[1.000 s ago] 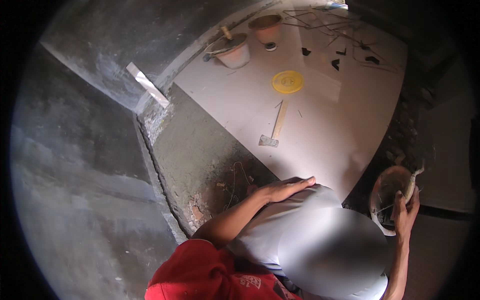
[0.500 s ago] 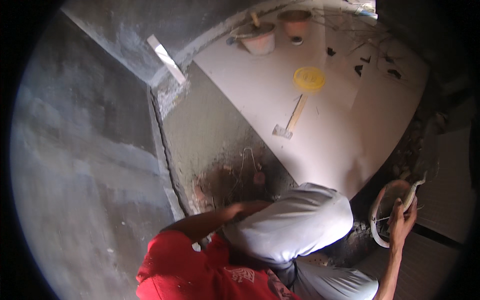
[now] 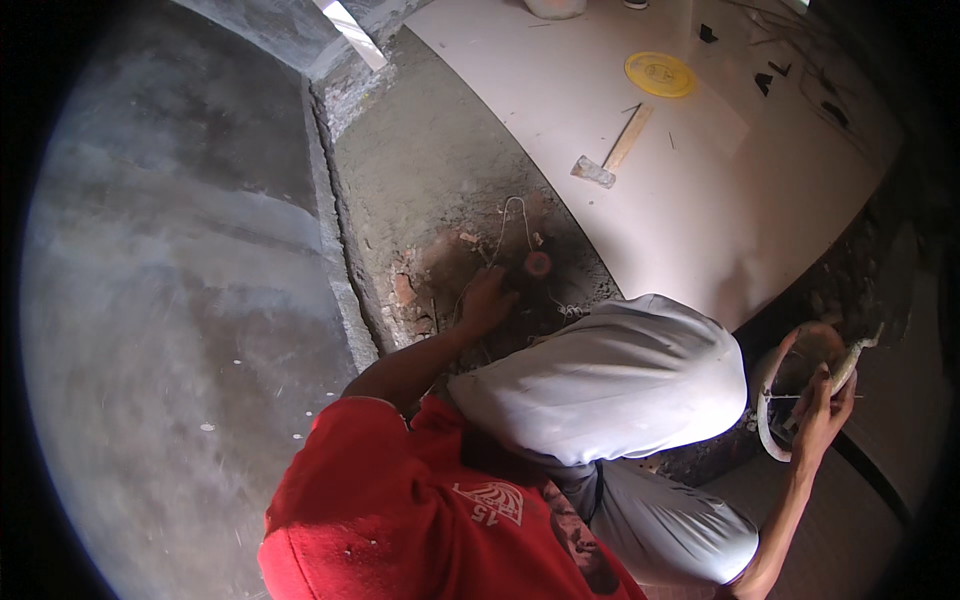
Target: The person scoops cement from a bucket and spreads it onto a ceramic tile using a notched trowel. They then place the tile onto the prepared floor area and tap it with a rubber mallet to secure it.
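My right hand (image 3: 822,418) is closed on the handle of a trowel (image 3: 848,370), whose dark blade points away to the far right. It is at the rim of a round bucket (image 3: 768,420) whose inside is in shadow. My left hand (image 3: 487,300) is low over the dark, rough ground beyond my bent knee, at the near end of a thin pale string (image 3: 515,203). Shade hides how its fingers are set. A small round reddish thing (image 3: 538,263) lies right of that hand, close to the string.
A hammer (image 3: 622,148) and a yellow lid (image 3: 660,75) lie on a large pale board (image 3: 690,225). Small black pieces (image 3: 764,84) lie farther right. A grey wall (image 3: 210,300) runs along the left; a pale strip (image 3: 352,35) leans at its corner. Broken brick (image 3: 403,290) edges the ground.
My view has tilted nearer, so the hammer, lid and board appear higher. My left hand has come out from behind my knee toward the string. My right hand keeps the trowel at the bucket.
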Tool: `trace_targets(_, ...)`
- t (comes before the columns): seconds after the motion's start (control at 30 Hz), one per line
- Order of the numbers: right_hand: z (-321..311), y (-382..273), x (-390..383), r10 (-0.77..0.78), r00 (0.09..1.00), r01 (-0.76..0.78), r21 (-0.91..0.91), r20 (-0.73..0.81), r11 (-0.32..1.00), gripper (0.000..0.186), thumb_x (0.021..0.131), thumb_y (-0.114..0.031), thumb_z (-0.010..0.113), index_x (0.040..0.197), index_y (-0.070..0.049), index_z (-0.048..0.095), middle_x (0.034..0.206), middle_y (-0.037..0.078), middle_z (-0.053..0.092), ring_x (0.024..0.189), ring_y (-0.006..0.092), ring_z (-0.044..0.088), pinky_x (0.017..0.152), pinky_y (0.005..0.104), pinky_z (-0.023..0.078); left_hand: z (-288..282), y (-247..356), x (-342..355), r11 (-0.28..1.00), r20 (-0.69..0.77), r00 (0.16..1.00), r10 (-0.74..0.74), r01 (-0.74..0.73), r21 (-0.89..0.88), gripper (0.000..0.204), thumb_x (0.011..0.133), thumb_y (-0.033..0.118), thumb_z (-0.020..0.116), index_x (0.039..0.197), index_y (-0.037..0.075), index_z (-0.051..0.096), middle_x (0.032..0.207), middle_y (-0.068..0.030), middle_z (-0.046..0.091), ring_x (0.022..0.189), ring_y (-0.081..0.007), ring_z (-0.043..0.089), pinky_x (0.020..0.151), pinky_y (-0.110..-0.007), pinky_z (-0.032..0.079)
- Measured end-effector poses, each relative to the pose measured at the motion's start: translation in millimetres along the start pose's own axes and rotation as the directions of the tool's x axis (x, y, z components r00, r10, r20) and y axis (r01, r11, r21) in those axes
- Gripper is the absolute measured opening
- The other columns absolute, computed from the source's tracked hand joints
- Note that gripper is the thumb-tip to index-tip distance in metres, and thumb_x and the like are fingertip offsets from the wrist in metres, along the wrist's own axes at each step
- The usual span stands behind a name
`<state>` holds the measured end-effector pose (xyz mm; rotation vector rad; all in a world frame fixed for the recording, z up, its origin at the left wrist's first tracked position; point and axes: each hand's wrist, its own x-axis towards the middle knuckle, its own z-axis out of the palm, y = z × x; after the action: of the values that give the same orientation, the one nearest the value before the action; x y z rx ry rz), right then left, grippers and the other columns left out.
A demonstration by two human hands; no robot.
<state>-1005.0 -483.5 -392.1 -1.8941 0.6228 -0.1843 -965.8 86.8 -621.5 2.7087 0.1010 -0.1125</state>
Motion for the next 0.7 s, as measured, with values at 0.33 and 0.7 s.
trace_targets(0.33,-12.3,26.6,16.3,-0.074,0.992,0.073,-0.005,-0.099,0.997,0.046,0.101,-0.030,0.064,0.135,0.001,0.057,0.108,0.007,0.063,0.090,0.0133,0.056,0.077,0.0276,0.044,3.2,-17.0,54.8,0.984,-0.010,0.985,0.170,-0.171,-0.053,0.057,0.083,0.027,0.078,0.135,0.011,0.061,0.132,-0.0233,0.060,0.120,-0.0438,0.059,0.103,-0.051,0.048)
trace_targets(0.7,-9.2,25.0,12.9,-0.057,0.998,0.057,0.092,-0.003,0.994,0.045,0.101,-0.025,0.065,0.140,-0.004,0.057,0.104,0.004,0.064,0.081,0.0071,0.057,0.062,0.0217,0.042,33.3,-86.0,-80.6,0.955,0.129,0.984,-0.126,0.086,0.284,0.037,0.097,0.034,0.061,0.122,0.007,0.060,0.118,-0.0277,0.063,0.110,-0.0475,0.061,0.094,-0.058,0.050)
